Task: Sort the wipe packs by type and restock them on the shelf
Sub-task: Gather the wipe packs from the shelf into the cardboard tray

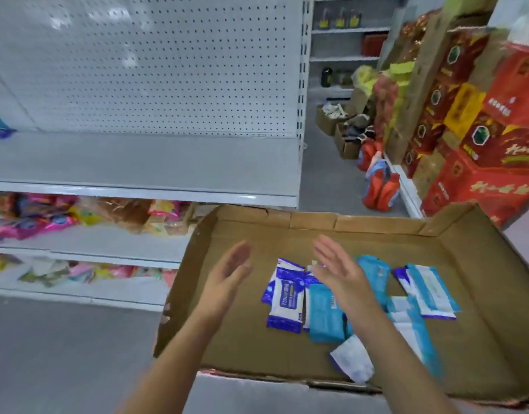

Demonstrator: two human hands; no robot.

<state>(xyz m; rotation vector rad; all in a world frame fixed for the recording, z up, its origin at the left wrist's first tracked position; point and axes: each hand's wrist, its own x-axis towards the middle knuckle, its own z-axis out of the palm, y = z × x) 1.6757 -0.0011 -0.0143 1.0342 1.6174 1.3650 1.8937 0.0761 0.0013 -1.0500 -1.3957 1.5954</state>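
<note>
1. In the head view, a shallow tray (317, 225) of brown corrugated cardboard with low folded walls sits just in front of the grey metal shelf (143, 165), whose back is perforated pegboard (152, 70)
2. The wipe packs (412, 330) lie flat on the tray floor: soft, glossy, rectangular plastic pouches
3. The dark-blue-and-white pack (285, 297) has its long axis running away from the person, and the teal pack (326, 315) touching its right side lies roughly parallel
4. The pale-blue pack (433, 291) at the right lies diagonally, its far end to the left, overlapping a dark-blue one
5. About seven packs show; overlaps and the right forearm make the exact count uncertain
6. The left hand (227, 276) and right hand (343, 273) hover over the tray, palms facing each other, fingers (242, 252) straight and holding nothing
</note>
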